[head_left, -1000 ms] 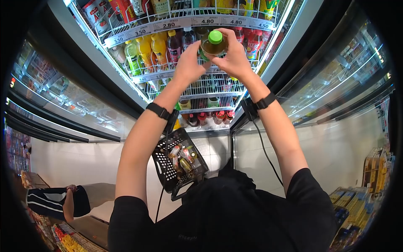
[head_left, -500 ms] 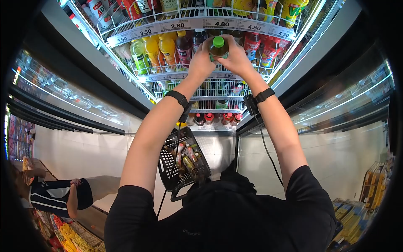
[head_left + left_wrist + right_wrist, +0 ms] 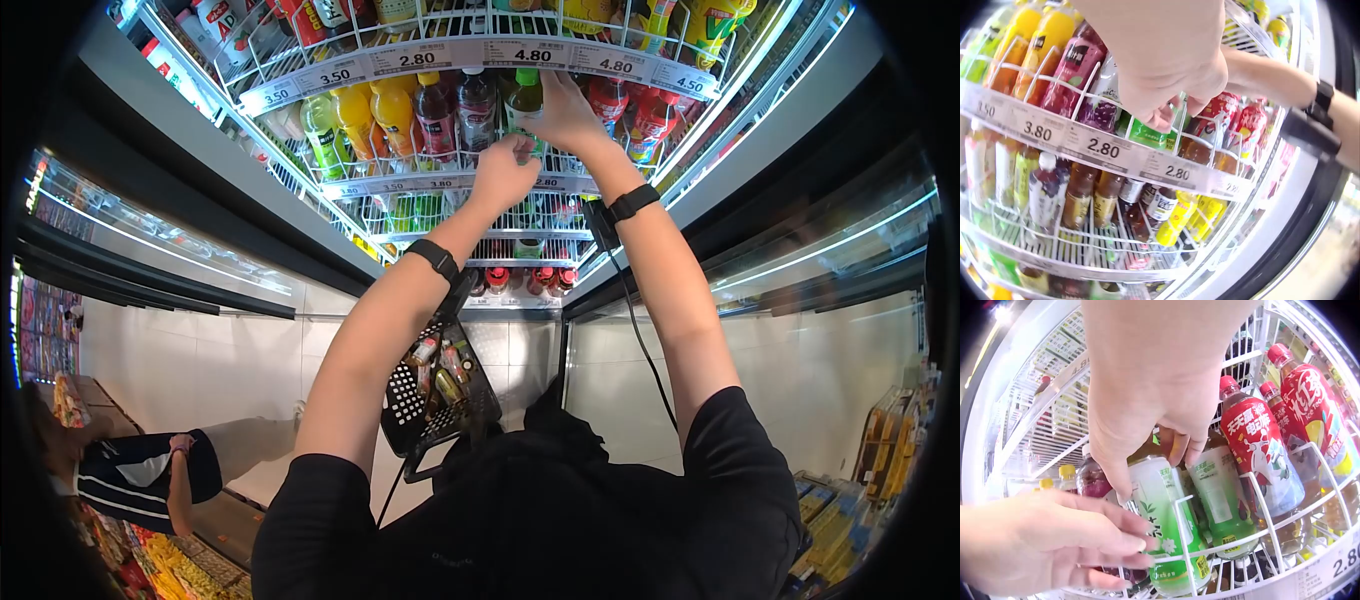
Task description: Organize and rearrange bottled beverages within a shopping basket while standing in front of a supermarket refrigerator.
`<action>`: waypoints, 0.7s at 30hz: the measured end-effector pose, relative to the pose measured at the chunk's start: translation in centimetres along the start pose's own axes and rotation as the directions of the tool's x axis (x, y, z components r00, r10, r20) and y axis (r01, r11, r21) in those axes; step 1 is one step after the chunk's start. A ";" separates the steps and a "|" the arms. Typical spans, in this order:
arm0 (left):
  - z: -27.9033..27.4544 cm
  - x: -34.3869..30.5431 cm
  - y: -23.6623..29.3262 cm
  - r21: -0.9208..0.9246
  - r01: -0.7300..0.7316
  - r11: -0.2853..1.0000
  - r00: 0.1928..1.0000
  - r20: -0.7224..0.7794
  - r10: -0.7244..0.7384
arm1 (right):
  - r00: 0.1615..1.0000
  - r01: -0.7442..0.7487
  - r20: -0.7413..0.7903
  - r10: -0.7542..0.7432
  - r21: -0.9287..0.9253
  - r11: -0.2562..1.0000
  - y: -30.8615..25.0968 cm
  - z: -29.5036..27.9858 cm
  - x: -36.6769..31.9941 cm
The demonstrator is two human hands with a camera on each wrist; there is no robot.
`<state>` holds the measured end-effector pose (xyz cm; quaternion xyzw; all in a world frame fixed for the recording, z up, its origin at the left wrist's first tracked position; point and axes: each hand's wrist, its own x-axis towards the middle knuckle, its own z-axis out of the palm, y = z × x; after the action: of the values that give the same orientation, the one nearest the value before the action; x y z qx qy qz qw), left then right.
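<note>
A green-capped bottle with a white-and-green label [image 3: 525, 98] [image 3: 1166, 525] stands in the wire-fronted shelf, beside a similar bottle [image 3: 1219, 487]. My right hand [image 3: 572, 115] [image 3: 1154, 381] holds it from above, thumb on one side of its upper part and fingers on the other; the palm hides the cap in the right wrist view. Lower and to the left, my left hand [image 3: 503, 178] [image 3: 1166, 50] [image 3: 1054, 544] is at the shelf's front rail, its fingers loosely extended with their tips by the label. Whether they touch the bottle, I cannot tell.
Wire shelf fronts with price strips [image 3: 418, 58] cross above and below the hands. Red-labelled bottles [image 3: 1260, 444] stand to the right, juice bottles [image 3: 392, 115] to the left. A black basket [image 3: 405, 400] holding bottles is on the floor. Another person [image 3: 150, 475] is at left.
The green-capped bottle has gone from both hands in front of the shelf to a place in the row. My left hand has let go and dropped lower; my right hand has stayed on the bottle.
</note>
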<state>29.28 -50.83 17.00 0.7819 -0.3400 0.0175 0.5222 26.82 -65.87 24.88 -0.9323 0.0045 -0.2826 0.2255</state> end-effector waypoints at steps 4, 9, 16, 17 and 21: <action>0.1 2.4 -1.7 -0.303 0.431 0.850 0.899 0.223 -0.376 | 0.999 0.013 0.036 -0.015 0.036 0.999 -0.3 -1.0 0.4; -1.1 3.4 0.8 -0.358 0.584 0.729 0.807 0.355 -0.472 | 0.997 0.068 0.036 -0.068 0.019 0.998 1.1 -0.1 1.1; -1.3 -1.1 0.4 -0.328 0.347 0.879 0.936 0.183 -0.301 | 0.993 0.097 -0.067 -0.100 -0.041 0.994 0.9 0.5 -0.1; -2.4 -3.1 0.3 -0.299 0.205 0.932 0.977 0.121 -0.176 | 0.995 0.051 -0.084 -0.060 -0.111 0.993 0.4 0.4 -0.9; -9.0 -15.4 -0.6 -0.525 0.411 0.745 0.907 0.147 -0.396 | 0.914 0.235 -0.339 -0.224 -0.009 0.972 -3.5 0.0 -6.2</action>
<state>20.74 -35.33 14.66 0.6556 -0.1608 -0.2032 0.7093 21.14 -61.93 23.10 -0.8604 -0.0709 -0.4626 0.2017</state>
